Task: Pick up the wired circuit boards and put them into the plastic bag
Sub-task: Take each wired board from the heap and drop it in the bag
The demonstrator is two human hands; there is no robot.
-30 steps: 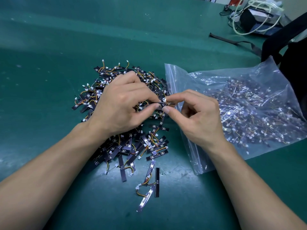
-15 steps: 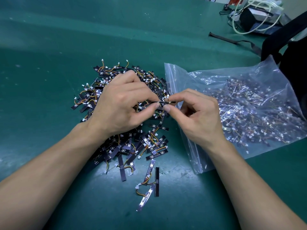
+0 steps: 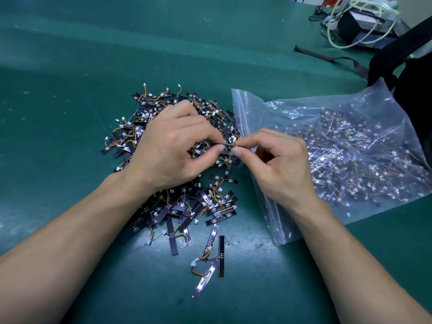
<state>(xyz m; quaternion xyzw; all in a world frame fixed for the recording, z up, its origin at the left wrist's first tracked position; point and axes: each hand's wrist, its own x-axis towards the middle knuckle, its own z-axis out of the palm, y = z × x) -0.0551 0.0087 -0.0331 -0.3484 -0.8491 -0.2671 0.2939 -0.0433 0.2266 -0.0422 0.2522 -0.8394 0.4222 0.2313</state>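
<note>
We note the left hand (image 3: 168, 146) and the right hand (image 3: 280, 164) meeting fingertip to fingertip above the green table (image 3: 70, 66). Each pinches one end of a single held board (image 3: 228, 146) between thumb and forefinger, and the other fingers of both hands are curled in. The held board is small and mostly covered, so we cannot make out its wire. It sits over the 3 o'clock edge of the pile (image 3: 205, 204) of wired boards: black strips with orange and yellow leads and white plugs. The left hand covers the pile's middle. At 3 o'clock of the pile, its zip edge just beside the pinch, lies the plastic bag (image 3: 350, 146), flat on the table and already holding many boards. We cannot tell whether its mouth is open. The right wrist rests across the bag's near corner. At 6 o'clock of the pile a few stray boards (image 3: 221, 256) lie apart. Toward 1 o'clock, well apart, we record a black strap (image 3: 327, 57), a white cable (image 3: 364, 24) and a dark bag (image 3: 411, 66).
</note>
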